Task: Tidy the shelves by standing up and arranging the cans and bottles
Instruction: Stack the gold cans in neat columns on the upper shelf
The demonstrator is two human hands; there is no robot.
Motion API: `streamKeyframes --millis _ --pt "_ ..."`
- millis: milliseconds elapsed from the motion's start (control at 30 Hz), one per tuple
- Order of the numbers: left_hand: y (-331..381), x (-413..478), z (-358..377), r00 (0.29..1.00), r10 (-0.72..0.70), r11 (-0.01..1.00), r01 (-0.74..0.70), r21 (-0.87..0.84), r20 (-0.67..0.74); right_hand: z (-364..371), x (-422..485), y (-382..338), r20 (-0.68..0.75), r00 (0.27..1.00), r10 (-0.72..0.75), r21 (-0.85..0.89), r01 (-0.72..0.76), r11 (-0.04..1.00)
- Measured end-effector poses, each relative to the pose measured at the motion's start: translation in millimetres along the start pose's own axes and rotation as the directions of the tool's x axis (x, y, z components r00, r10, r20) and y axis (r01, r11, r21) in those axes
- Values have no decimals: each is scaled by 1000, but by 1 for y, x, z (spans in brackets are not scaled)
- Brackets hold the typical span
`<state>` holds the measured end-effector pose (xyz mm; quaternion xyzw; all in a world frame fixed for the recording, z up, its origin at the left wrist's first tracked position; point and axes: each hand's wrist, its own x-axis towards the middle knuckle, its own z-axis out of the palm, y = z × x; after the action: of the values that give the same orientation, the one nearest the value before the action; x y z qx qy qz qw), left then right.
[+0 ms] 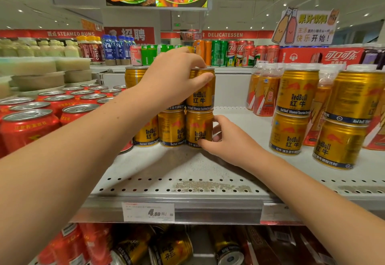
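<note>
Work is partly done: on the shelf (187, 173) gold cans stand two high in a middle cluster, with more stacks (291, 110) to the right, but on the level below several tipped cans (173, 248) lie on their sides, so we judge much is left. Our left hand (173, 79) curls fingers and thumb over the rim of the upper can (201, 95). Our right hand (227, 139) pinches the lower can (198, 131) between thumb and fingers, steadying that stack.
</note>
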<state>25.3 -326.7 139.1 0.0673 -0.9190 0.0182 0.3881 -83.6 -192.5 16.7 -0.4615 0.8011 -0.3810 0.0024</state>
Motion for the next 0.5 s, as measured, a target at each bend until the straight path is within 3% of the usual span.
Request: streamKeyframes --millis 100,167,267,400,500 --pt "4 -4 0 1000 10 997 -9 82 -17 -3 -2 -1 19 1000 23 16 -24 1000" --pt "11 -9 0 992 71 988 -55 145 -105 -6 -10 -3 6 999 42 47 -43 998" --pt "37 -20 8 968 132 991 -125 44 -212 -20 -35 -1 -92 996 19 61 -13 998" --pt "95 -32 51 994 64 958 -85 -273 -84 -57 -84 20 -190 980 -63 6 66 998" --pt "133 -26 85 989 -63 856 123 -502 135 -96 -116 44 -230 970 -77 -23 74 997"
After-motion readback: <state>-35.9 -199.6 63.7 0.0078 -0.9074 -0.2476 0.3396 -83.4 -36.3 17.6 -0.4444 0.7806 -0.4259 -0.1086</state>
